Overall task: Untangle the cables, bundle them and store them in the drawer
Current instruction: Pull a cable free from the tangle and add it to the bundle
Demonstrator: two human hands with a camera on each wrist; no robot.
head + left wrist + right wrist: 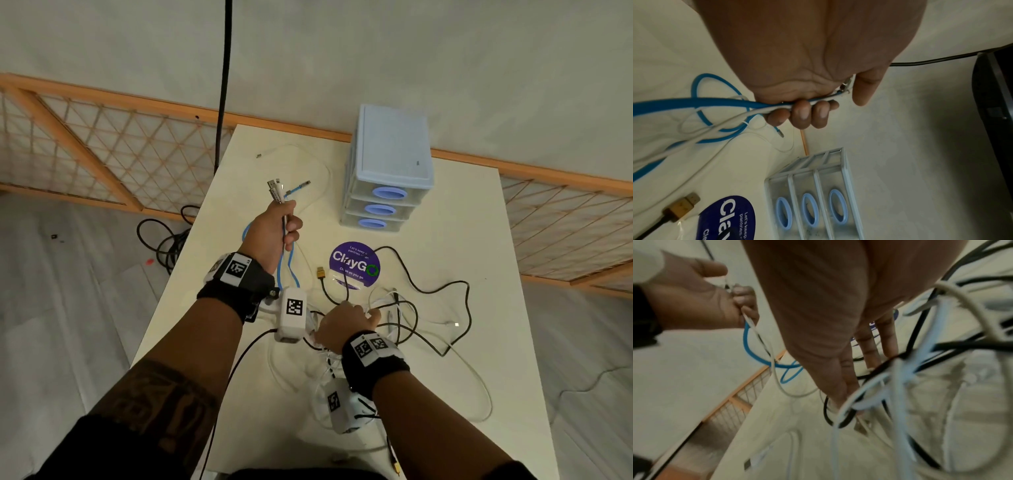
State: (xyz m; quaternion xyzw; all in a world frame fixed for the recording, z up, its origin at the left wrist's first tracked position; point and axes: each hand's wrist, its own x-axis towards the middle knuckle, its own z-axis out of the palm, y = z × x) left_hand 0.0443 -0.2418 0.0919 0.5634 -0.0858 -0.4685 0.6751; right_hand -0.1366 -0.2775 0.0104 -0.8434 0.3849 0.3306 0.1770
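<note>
My left hand is raised over the white table and grips a blue cable and a white cable together, their metal plugs sticking up past the thumb. The left wrist view shows those fingers curled round the blue cable and the white cable. My right hand lies low in the tangle of black and white cables. Its fingers are straight among the blurred strands. A pale blue three-drawer unit stands behind, all drawers closed.
A round purple sticker lies in front of the drawers, with a gold-coloured plug on a black lead beside it. A thin white cable loops at the table's far side. Black cords lie on the floor left of the table, by a wooden lattice.
</note>
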